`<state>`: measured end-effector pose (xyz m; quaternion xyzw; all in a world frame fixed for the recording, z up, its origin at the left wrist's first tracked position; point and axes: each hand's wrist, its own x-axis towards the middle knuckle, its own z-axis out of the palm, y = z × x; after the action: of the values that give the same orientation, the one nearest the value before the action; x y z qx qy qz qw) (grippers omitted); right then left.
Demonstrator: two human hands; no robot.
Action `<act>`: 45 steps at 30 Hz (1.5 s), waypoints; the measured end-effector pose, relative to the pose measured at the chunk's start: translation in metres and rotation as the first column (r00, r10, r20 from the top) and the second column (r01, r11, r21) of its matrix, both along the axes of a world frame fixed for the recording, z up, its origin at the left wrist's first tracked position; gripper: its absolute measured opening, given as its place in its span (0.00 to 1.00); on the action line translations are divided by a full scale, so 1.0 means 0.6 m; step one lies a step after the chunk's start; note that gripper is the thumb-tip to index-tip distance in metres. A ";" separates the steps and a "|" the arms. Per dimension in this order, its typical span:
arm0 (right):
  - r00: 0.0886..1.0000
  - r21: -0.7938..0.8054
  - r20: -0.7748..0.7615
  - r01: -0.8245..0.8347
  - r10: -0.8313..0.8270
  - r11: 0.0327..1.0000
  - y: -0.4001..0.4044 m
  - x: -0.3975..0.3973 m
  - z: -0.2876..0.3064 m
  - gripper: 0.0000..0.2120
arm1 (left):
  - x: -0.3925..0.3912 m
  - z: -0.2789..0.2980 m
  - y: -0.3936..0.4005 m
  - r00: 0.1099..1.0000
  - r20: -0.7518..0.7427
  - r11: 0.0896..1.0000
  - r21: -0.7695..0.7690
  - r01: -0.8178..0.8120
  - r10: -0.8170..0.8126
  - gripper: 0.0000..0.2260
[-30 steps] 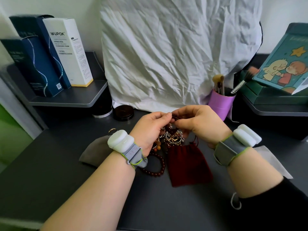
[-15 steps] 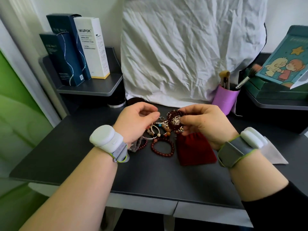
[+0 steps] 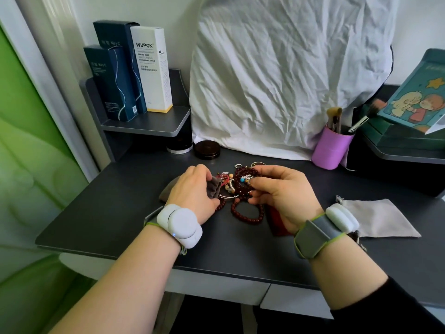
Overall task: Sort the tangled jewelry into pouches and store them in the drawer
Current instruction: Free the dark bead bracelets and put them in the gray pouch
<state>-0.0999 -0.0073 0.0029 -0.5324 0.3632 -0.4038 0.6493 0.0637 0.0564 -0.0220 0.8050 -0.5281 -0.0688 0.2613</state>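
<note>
Left hand (image 3: pixel 192 191) pinches the grey pouch (image 3: pixel 215 187); right hand (image 3: pixel 284 196) has fingers (image 3: pixel 261 183) curled on the jewelry tangle (image 3: pixel 240 186) mid-counter (image 3: pixel 120 213). Red pouch (image 3: pixel 277 222) hides under the right wrist; pale pouch (image 3: pixel 380 218) lies right, brush cup (image 3: pixel 331 148) behind.

A home dressing corner: a dark grey bench (image 3: pixel 101 220) with raised side shelves carries boxed skincare, among them a white WUPOK box (image 3: pixel 152 68), a purple cup (image 3: pixel 331 150) of makeup brushes, round cosmetic jars (image 3: pixel 207 149) and a children's picture book (image 3: pixel 419 102). A crumpled white sheet (image 3: pixel 284 68) covers what stands behind.
</note>
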 end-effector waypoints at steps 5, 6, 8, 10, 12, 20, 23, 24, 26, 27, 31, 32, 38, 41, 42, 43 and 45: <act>1.000 0.024 0.000 0.000 0.000 1.000 0.009 0.020 -0.007 0.07 | 0.016 0.006 0.005 0.997 -0.036 0.998 0.020 0.067 -0.066 0.13; 1.000 0.032 0.002 0.001 -0.001 1.000 0.011 0.023 -0.008 0.07 | 0.019 0.009 0.006 0.996 -0.041 0.996 0.030 0.078 -0.077 0.11; 1.000 0.045 0.013 0.006 -0.006 0.999 0.014 0.031 -0.009 0.07 | 0.025 0.012 0.008 0.995 -0.057 0.995 0.048 0.089 -0.086 0.09; 0.999 0.060 0.031 0.007 -0.009 0.998 0.017 0.038 -0.008 0.07 | 0.029 0.010 0.010 0.994 -0.070 0.995 0.046 0.087 -0.084 0.08; 0.999 0.075 0.053 0.004 -0.008 0.997 0.020 0.045 -0.009 0.07 | 0.034 0.005 0.013 0.993 -0.096 0.998 0.000 0.070 -0.069 0.08; 0.996 0.061 0.084 0.012 -0.018 0.998 0.032 0.090 -0.009 0.07 | 0.051 0.012 0.017 0.901 -0.430 0.960 -0.269 -0.076 -0.049 0.14; 0.998 0.052 0.058 0.012 -0.015 0.999 0.037 0.105 -0.012 0.07 | 0.054 0.016 0.016 0.867 -0.497 0.942 -0.309 -0.129 -0.045 0.14; 0.999 0.048 0.040 0.015 -0.017 0.999 0.037 0.109 -0.013 0.07 | 0.054 0.016 0.015 0.847 -0.530 0.935 -0.322 -0.152 -0.045 0.14; 1.000 0.030 0.002 0.027 -0.027 0.999 0.037 0.114 -0.015 0.07 | 0.056 0.019 0.015 0.807 -0.588 0.917 -0.347 -0.195 -0.051 0.15; 0.999 0.019 -0.015 0.035 -0.035 0.999 0.036 0.116 -0.017 0.08 | 0.057 0.020 0.016 0.791 -0.609 0.908 -0.361 -0.213 -0.057 0.15; 0.988 -0.069 -0.129 0.076 -0.085 0.995 0.034 0.122 -0.020 0.10 | 0.062 0.025 0.020 0.762 -0.638 0.893 -0.402 -0.205 -0.112 0.12; 0.975 -0.134 -0.197 0.077 -0.102 0.988 0.032 0.123 -0.020 0.12 | 0.062 0.026 0.021 0.762 -0.634 0.893 -0.408 -0.188 -0.129 0.12; 0.848 -0.333 -0.527 -0.157 -0.045 0.930 0.025 0.129 0.006 0.09 | 0.066 0.030 0.020 0.745 -0.644 0.893 -0.423 -0.156 -0.175 0.11; 0.916 -0.200 -0.399 -0.134 0.045 0.971 0.020 0.130 0.020 0.12 | 0.072 0.029 0.019 0.694 -0.699 0.890 -0.412 -0.196 -0.171 0.10; 0.933 -0.181 -0.356 -0.121 0.050 0.976 0.019 0.130 0.024 0.11 | 0.074 0.029 0.019 0.676 -0.717 0.888 -0.410 -0.210 -0.171 0.09; 0.937 -0.187 -0.347 -0.117 0.046 0.975 0.017 0.131 0.025 0.08 | 0.075 0.029 0.018 0.660 -0.732 0.887 -0.406 -0.220 -0.171 0.10; 0.914 -0.226 -0.405 -0.125 0.024 0.966 0.013 0.132 0.027 0.05 | 0.076 0.030 0.016 0.609 -0.772 0.891 -0.390 -0.232 -0.180 0.09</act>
<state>-0.0206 0.0006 0.0190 -0.6935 0.4140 -0.3039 0.5053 0.1092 0.0663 -0.0042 0.6138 -0.3461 -0.2885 0.6482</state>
